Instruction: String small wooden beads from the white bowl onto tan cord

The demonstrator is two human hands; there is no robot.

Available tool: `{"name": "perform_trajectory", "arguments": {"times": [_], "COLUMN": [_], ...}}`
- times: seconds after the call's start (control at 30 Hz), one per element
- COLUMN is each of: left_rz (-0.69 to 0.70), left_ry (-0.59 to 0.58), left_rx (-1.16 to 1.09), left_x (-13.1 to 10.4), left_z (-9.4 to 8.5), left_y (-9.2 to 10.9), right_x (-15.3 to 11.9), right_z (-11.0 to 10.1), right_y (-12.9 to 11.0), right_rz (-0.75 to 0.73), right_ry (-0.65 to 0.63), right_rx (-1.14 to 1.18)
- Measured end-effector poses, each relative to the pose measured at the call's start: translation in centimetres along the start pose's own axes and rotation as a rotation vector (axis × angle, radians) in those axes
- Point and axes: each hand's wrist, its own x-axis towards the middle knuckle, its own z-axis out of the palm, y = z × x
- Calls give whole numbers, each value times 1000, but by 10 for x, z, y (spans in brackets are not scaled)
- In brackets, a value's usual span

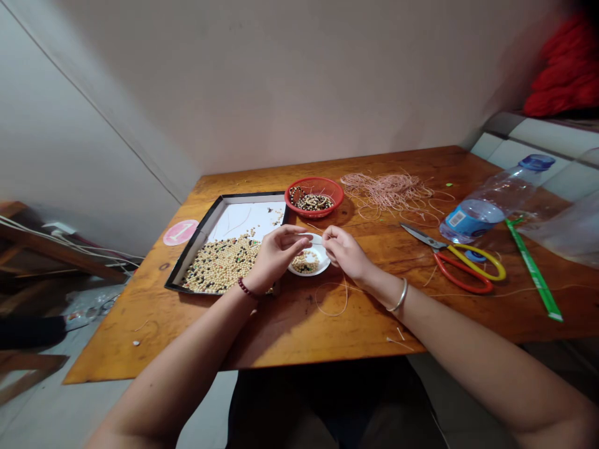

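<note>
In the head view, the right hand [346, 251] pinches a thin pale thread [347, 298] above the white dish [324, 257], while the left hand [282, 248] curves close by, its thumb and fingers nearly meeting, whether on the thread one cannot tell. Beads in the red basket [339, 201] look already strung, whereas many loose beads [219, 265] in the black-rimmed tray [229, 219], some in the dish, and a tangled cord heap [386, 192] remain unused.

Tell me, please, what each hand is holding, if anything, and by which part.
The right hand pinches a thin strand; whether at its end, I cannot tell. Whether the left hand also grips it is unclear.
</note>
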Motion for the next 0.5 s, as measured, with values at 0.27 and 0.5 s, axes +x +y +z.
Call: {"name": "perform_trajectory", "arguments": {"times": [0.27, 0.5], "left_rz": [-43, -66], "left_ry": [4, 16], "left_rx": [-18, -61], "left_x": [1, 2], "left_z": [-3, -4], "left_y": [2, 3], "right_x": [1, 1], "right_z": [-1, -1], "right_y": [0, -2], "right_rz": [-8, 4], "right_ry": [26, 31], "right_rx": [1, 8]}}
